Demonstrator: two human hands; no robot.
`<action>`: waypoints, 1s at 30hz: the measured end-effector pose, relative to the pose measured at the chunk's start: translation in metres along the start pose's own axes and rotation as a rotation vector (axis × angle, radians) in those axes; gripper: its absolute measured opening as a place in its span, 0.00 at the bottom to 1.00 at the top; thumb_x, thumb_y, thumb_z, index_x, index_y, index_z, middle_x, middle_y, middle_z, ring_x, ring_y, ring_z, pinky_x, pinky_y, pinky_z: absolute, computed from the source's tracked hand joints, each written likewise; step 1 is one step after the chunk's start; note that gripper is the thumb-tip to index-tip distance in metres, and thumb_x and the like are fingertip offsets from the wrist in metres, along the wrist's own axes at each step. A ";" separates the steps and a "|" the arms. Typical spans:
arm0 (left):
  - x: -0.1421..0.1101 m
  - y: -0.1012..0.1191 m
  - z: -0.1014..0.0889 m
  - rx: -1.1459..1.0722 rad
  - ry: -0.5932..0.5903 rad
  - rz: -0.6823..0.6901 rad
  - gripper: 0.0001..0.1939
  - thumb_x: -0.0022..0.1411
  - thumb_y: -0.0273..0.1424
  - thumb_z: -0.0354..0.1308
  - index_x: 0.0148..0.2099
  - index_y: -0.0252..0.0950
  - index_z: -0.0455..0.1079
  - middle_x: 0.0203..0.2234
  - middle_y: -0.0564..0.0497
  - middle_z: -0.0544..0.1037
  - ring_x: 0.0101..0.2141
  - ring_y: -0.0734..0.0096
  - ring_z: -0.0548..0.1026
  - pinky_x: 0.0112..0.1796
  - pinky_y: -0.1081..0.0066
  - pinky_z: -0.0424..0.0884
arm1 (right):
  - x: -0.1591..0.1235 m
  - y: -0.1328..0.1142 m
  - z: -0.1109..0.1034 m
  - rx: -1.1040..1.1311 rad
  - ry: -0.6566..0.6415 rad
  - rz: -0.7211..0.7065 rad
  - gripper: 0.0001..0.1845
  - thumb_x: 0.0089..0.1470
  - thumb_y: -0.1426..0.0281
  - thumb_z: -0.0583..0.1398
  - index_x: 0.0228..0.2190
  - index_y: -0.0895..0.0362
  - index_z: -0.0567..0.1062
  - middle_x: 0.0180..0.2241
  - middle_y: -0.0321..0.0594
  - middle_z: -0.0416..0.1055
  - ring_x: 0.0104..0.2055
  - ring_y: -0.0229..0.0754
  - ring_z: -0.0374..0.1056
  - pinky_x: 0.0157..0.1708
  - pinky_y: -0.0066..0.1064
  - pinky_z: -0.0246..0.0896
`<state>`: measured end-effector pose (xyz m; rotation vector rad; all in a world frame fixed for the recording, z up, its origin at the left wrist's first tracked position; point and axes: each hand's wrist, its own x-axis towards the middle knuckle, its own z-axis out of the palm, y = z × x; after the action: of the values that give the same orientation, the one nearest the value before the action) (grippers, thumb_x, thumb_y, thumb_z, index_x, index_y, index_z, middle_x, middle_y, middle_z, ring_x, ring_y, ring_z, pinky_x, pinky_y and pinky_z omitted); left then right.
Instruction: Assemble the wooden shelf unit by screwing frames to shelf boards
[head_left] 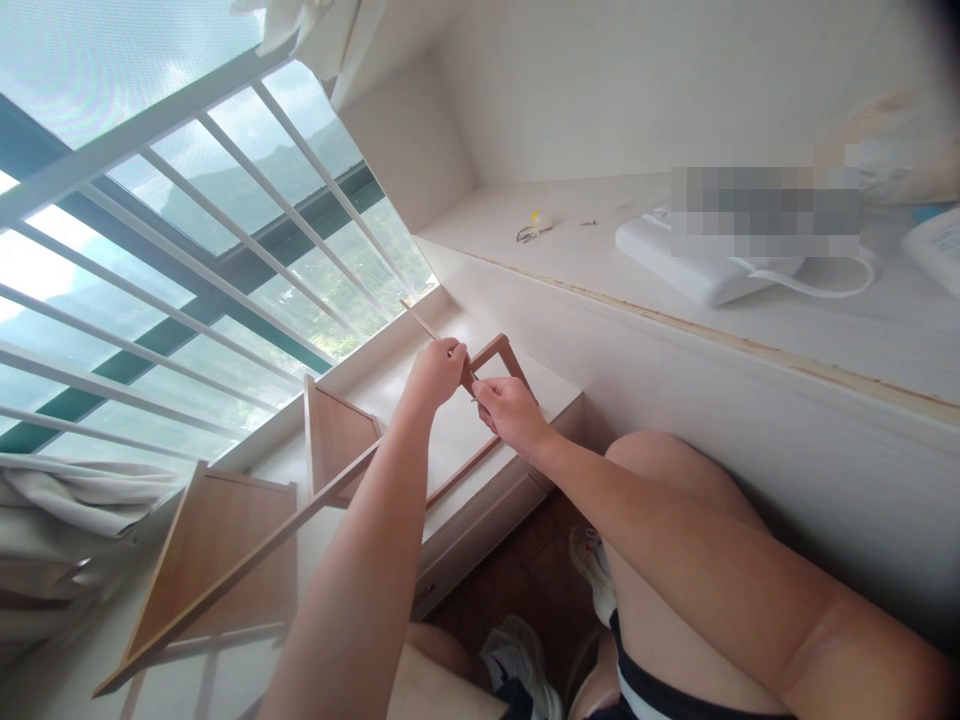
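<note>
A light-brown wooden shelf unit (217,560) lies on its side on the white window ledge (420,400), with two shelf boards and a small end frame (499,350). My left hand (435,372) is closed in a pinch near the frame's corner, holding a thin wooden strip (420,320) that points up toward the window. My right hand (510,412) is closed too, gripping a small tool at the same corner; I cannot make out the tool.
White window bars (225,230) run along the left. A raised white counter (675,310) on the right carries a small metal clip (532,230), a white device with a cable (705,270) and a white pad. Crumpled cloth (67,500) lies at the left. My knees and shoes sit below.
</note>
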<state>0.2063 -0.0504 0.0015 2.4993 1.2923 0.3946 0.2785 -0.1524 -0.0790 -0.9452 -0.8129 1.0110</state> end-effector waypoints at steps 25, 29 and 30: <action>0.000 0.001 0.000 0.020 -0.002 -0.013 0.14 0.59 0.35 0.45 0.23 0.37 0.62 0.18 0.52 0.69 0.22 0.72 0.64 0.25 0.71 0.56 | 0.014 -0.019 -0.022 -0.468 -0.148 -0.038 0.20 0.52 0.65 0.54 0.14 0.56 0.54 0.13 0.30 0.49 0.16 0.30 0.45 0.17 0.28 0.37; 0.001 0.002 0.000 0.024 -0.002 -0.011 0.14 0.59 0.34 0.45 0.23 0.37 0.63 0.19 0.52 0.70 0.23 0.72 0.64 0.25 0.71 0.56 | 0.011 -0.013 -0.016 0.017 -0.190 0.193 0.19 0.54 0.63 0.55 0.17 0.55 0.55 0.12 0.28 0.51 0.14 0.30 0.44 0.15 0.26 0.35; 0.001 0.002 0.000 0.024 0.001 -0.009 0.15 0.59 0.34 0.45 0.23 0.37 0.63 0.18 0.52 0.70 0.23 0.72 0.64 0.25 0.71 0.56 | 0.009 -0.014 -0.013 0.168 -0.203 0.257 0.19 0.54 0.62 0.55 0.18 0.54 0.55 0.13 0.28 0.50 0.14 0.30 0.43 0.14 0.25 0.35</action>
<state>0.2087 -0.0510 0.0024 2.5125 1.3159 0.3805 0.2976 -0.1505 -0.0701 -0.8242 -0.7714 1.3942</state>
